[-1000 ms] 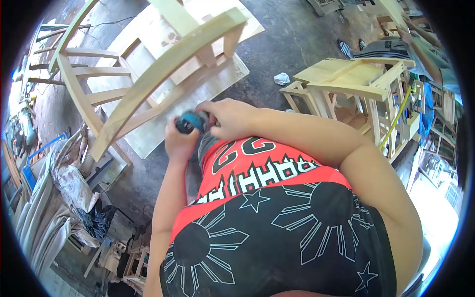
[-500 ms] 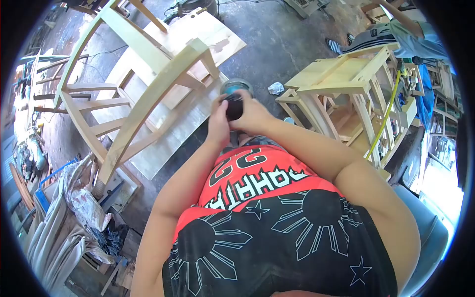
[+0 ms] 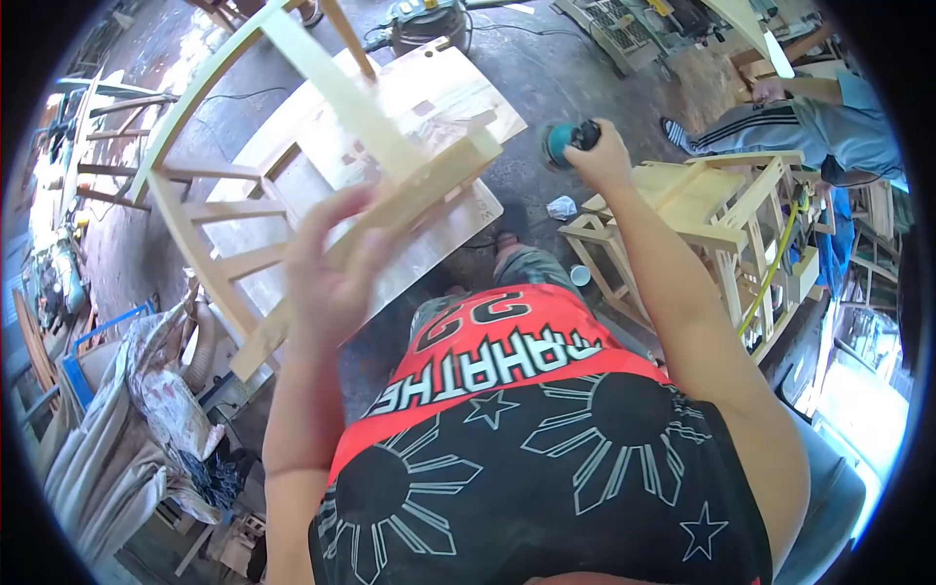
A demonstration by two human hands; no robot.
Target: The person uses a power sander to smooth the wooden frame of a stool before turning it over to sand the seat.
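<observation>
My right hand (image 3: 604, 158) is wrapped round the black top of a teal orbital sander (image 3: 557, 146), held out to the right of the wooden frame. My left hand (image 3: 330, 278) is blurred by motion, its fingers spread over the near curved rail of a pale wooden chair frame (image 3: 444, 180). The frame lies tilted, with slats and a second curved rail on its far side. Under it is a light wooden board (image 3: 487, 200).
A pale wooden piece (image 3: 682, 200) stands at the right, with a yellow hose (image 3: 770, 278) beside it. A white cup (image 3: 580, 275) and crumpled paper (image 3: 562, 207) lie near my leg. Another person's leg (image 3: 751, 132) shows at upper right. A vacuum (image 3: 424, 21) sits at the back.
My hands have parted from around the sander. The right hand has carried it to the right and away from me; the left has moved left to the frame's rail. The view has shifted slightly.
</observation>
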